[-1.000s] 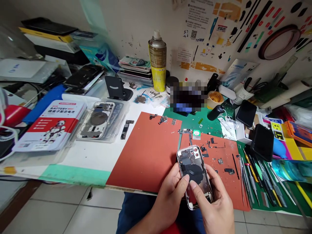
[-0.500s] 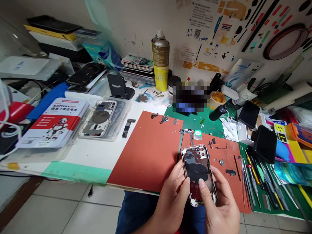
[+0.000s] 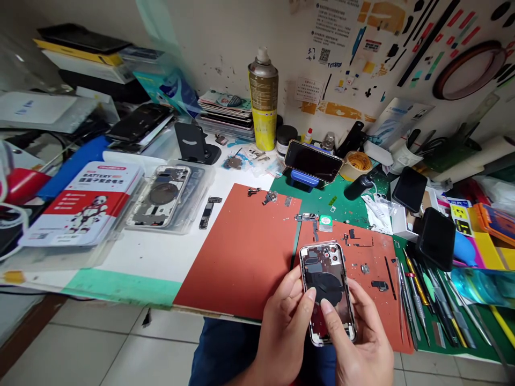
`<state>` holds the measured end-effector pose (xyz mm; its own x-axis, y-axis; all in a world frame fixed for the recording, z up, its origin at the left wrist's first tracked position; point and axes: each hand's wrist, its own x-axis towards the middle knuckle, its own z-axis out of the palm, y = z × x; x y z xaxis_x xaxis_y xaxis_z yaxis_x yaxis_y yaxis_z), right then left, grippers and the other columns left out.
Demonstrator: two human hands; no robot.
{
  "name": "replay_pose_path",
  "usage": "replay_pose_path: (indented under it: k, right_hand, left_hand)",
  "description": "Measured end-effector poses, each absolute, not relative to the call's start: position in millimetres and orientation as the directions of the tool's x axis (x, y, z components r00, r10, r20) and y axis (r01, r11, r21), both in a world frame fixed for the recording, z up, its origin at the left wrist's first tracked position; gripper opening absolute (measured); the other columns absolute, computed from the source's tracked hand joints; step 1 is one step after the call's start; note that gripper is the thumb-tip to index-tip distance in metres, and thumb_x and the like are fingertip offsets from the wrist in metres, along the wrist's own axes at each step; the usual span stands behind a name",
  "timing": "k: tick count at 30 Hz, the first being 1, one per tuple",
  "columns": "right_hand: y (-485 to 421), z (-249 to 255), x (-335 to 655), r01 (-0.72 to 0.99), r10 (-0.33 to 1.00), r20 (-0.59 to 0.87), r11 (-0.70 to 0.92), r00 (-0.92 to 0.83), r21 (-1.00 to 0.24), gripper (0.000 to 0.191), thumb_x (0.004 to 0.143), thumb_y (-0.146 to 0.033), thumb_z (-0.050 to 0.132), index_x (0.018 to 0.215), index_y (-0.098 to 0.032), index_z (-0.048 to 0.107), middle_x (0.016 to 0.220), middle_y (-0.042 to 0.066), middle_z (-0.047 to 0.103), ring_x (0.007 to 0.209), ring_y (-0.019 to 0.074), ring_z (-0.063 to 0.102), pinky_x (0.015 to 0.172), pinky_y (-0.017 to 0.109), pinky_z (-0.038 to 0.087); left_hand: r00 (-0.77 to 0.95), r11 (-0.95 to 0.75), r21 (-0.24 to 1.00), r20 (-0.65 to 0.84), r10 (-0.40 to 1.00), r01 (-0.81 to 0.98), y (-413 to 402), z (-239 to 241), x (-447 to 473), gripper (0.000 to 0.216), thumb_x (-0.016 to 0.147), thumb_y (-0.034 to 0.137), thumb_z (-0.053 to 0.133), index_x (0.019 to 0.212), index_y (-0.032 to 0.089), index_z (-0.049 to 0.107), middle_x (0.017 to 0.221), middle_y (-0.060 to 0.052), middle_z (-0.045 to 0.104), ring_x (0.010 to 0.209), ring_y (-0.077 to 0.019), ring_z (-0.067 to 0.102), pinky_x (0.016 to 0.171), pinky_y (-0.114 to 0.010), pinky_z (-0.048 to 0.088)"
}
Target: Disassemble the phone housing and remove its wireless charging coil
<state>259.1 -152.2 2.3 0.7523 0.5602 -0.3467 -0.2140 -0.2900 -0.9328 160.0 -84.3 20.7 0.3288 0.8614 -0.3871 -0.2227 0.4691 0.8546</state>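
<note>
Between my two hands is a phone housing (image 3: 322, 268), its inside facing up, with a silver rim, camera holes at the top right and a dark round charging coil in the middle. My left hand (image 3: 287, 321) grips the left edge, its thumb resting on the coil. My right hand (image 3: 358, 332) wraps the right edge, its thumb pressing near the coil's lower part. The housing is held over the front edge of a red-brown mat (image 3: 241, 257). Just beyond lie a flex cable (image 3: 315, 228) and a green-and-silver square part (image 3: 325, 223).
Tweezers and screwdrivers (image 3: 418, 289) line the right side. Small phone parts (image 3: 365, 268) are scattered on the mat. Another phone housing (image 3: 161, 195) lies in a plastic tray at left, near a logic board (image 3: 207, 214). A spray can (image 3: 263, 102) and a phone on a blue stand (image 3: 314, 161) stand behind.
My right thumb has slid up and left across the coil, and my left thumb has moved slightly up onto it. The housing stays in both hands, a little lower in view.
</note>
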Motion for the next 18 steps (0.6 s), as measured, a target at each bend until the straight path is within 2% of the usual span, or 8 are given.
replay_pose_path:
  k: [4, 8, 11, 14, 18]
  right_hand:
    - [-154, -5, 258, -0.212, 0.535, -0.335, -0.279, 0.776, -0.937, 0.078, 0.067, -0.039, 0.096, 0.138, -0.023, 0.066, 0.13, 0.012, 0.076, 0.109, 0.0304, 0.078, 0.083, 0.032, 0.068]
    - [-156, -12, 252, -0.263, 0.497, -0.366, -0.266, 0.787, -0.927, 0.082, 0.064, -0.04, 0.098, 0.137, -0.022, 0.066, 0.127, 0.013, 0.077, 0.111, 0.0304, 0.077, 0.084, 0.03, 0.068]
    - [-155, -11, 249, -0.289, 0.481, -0.384, -0.262, 0.788, -0.921, 0.076, 0.066, -0.042, 0.097, 0.133, -0.02, 0.069, 0.125, 0.013, 0.078, 0.114, 0.03, 0.076, 0.087, 0.03, 0.067]
    - [-153, -7, 252, -0.318, 0.481, -0.405, -0.255, 0.778, -0.913, 0.067, 0.068, -0.043, 0.096, 0.125, -0.018, 0.072, 0.122, 0.013, 0.079, 0.109, 0.0288, 0.078, 0.087, 0.029, 0.067]
    - [-150, -5, 261, -0.363, 0.533, -0.436, -0.242, 0.725, -0.9, 0.064, 0.068, -0.042, 0.096, 0.122, -0.018, 0.073, 0.122, 0.012, 0.079, 0.111, 0.0278, 0.077, 0.091, 0.029, 0.066]
  left_hand:
    - [0.342, 0.46, 0.867, -0.381, 0.859, -0.19, -83, 25, 161, 0.042, 0.1, 0.035, 0.061, 0.14, 0.023, 0.065, 0.137, -0.008, 0.075, 0.124, -0.028, 0.071, 0.105, -0.036, 0.058]
    - [0.318, 0.457, 0.875, -0.391, 0.863, -0.163, -80, 26, 163, 0.04, 0.1, 0.04, 0.061, 0.135, 0.023, 0.069, 0.131, -0.008, 0.078, 0.117, -0.0283, 0.074, 0.095, -0.034, 0.061]
    - [0.225, 0.469, 0.879, -0.44, 0.869, -0.091, -79, 26, 165, 0.037, 0.1, 0.042, 0.06, 0.129, 0.022, 0.072, 0.121, -0.007, 0.082, 0.109, -0.0277, 0.076, 0.089, -0.032, 0.061]
    - [0.192, 0.453, 0.891, -0.438, 0.878, -0.039, -78, 28, 166, 0.034, 0.099, 0.041, 0.059, 0.124, 0.021, 0.073, 0.121, -0.008, 0.081, 0.112, -0.0273, 0.075, 0.093, -0.032, 0.059]
    - [0.284, 0.502, 0.851, -0.449, 0.847, -0.153, -79, 29, 168, 0.034, 0.096, 0.039, 0.064, 0.124, 0.02, 0.066, 0.123, -0.01, 0.08, 0.112, -0.028, 0.076, 0.096, -0.035, 0.059]
